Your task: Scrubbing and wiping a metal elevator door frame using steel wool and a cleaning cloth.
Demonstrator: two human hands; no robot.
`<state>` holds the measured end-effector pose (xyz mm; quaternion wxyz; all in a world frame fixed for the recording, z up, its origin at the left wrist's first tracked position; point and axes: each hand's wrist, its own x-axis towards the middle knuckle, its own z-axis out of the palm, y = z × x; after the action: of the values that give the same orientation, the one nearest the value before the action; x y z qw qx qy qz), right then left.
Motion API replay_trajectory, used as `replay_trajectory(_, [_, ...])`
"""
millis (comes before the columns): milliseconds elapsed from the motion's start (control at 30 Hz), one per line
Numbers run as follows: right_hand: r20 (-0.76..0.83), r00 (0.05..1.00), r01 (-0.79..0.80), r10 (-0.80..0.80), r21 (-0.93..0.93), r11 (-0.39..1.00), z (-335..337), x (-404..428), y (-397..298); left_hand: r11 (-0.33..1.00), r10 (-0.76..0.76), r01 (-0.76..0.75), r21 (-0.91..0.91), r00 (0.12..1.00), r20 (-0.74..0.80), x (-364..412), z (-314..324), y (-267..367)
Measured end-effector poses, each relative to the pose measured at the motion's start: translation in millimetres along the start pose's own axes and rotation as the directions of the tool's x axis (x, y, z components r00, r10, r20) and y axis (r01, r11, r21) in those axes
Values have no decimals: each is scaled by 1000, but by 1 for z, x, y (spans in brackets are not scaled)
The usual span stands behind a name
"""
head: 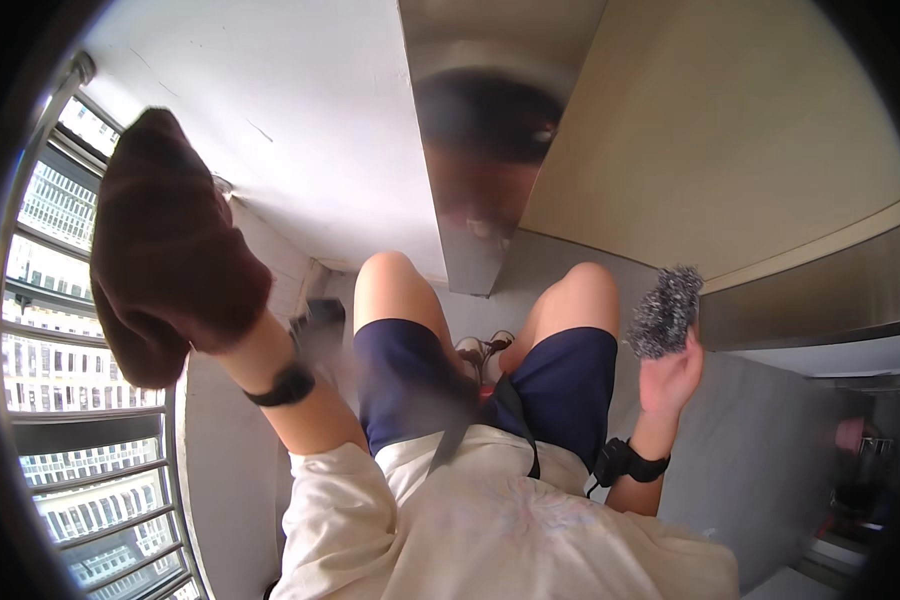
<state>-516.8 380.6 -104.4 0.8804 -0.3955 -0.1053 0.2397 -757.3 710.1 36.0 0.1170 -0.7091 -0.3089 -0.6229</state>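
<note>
A dark maroon cloth [172,247] covers my left hand [217,322] down to the wrist, raised beside the barred window. The cloth hides the fingers, so their pose does not show. My right hand [671,375] is lifted at the right, its fingers closed around a grey metal-wool scouring pad [666,313]. This pad is near the lower edge of a beige panel, and the hand partly hides behind it. Dark bands sit on both wrists.
A window with metal bars [90,337] runs along the left. A white wall [307,112] and a shiny metal strip [480,225] stand ahead, beside the beige panel [705,127]. My bare knees and shoes are below. Blurred items lie at the lower right.
</note>
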Motion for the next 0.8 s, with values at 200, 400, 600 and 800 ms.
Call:
replay_trajectory(200, [221,909,-390,354,149,909,37,18,34,927,-278,361,-102,843,461,-63,-17,51])
replay_trajectory(400, [165,956,-186,244,-307,933,102,38,65,839,-324,543,-27,539,777,-114,-12,69])
replay_trajectory(600, [782,457,804,-425,-567,-179,151,78,75,713,-162,668,-213,452,877,-119,6,73])
replay_trajectory(800, [737,450,667,-504,-653,-358,144,113,126,772,-236,628,-95,422,875,-131,17,68])
